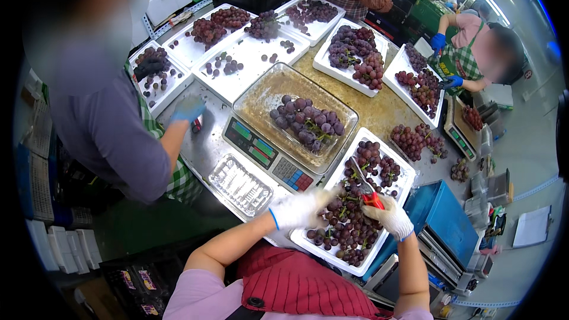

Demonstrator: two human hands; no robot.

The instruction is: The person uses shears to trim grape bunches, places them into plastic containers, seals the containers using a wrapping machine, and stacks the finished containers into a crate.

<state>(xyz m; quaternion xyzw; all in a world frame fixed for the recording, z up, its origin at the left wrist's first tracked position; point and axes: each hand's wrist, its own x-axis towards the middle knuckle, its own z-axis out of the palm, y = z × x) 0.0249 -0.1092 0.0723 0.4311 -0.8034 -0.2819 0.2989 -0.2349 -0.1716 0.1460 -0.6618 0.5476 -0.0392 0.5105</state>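
My right hand (391,216), in a white knit glove, is closed round red-handled snips (372,197), whose blades point up and away over the grapes. Beneath it are bunches of dark red grapes (349,225) in a white foam tray (323,253). My left hand (298,208), also gloved in white, hovers at the tray's left edge; its fingers are smeared by motion. Just beyond stands a digital scale (252,145) with a clear-sided pan (261,92). A bunch of purple grapes (306,120) lies in a clear plastic box on that pan.
An empty clear clamshell box (240,185) lies left of the scale's keys. More foam trays of grapes (349,50) stand beyond, and loose bunches (418,141) lie to the right. Blue boxes (447,225) stand by my right arm. A co-worker (112,124) works at left; others work across the table.
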